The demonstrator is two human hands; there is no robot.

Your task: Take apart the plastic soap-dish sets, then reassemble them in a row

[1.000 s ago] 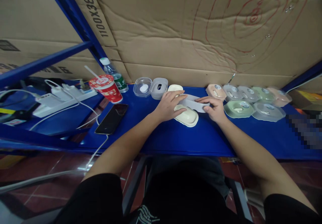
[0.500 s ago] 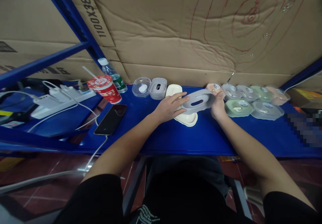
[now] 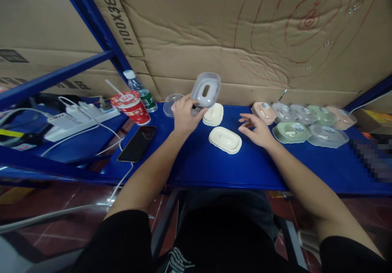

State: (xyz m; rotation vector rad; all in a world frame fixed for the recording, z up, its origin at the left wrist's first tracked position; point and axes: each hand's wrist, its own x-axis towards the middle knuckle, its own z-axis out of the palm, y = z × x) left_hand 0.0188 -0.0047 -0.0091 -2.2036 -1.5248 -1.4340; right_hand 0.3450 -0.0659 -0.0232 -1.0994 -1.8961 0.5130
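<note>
My left hand [image 3: 185,115] pinches the lower edge of a translucent grey plastic box [image 3: 211,81] with an oval slot in its bottom. The box is tilted up above the desk. A second grey box under that hand is mostly hidden, as is part of the clear plastic container [image 3: 170,103] behind it. Just right of my left hand stands a cream plastic piece [image 3: 213,115]. A cream lid [image 3: 225,140] lies nearer to me, between my hands. My right hand [image 3: 257,130] hovers over the desk with fingers apart and nothing in them, left of the peach lidded box [image 3: 263,113].
Several lidded boxes, among them a green one [image 3: 290,132], line the right of the blue desk [image 3: 196,166]. At left are a red cup [image 3: 133,109] with a straw, a water bottle [image 3: 143,95], a phone [image 3: 137,144] and a power strip [image 3: 82,121]. Cardboard [image 3: 190,32] walls the back.
My left hand has carried the grey box up and leftward, away from above the cream lid. My right hand has let go of it and opened.
</note>
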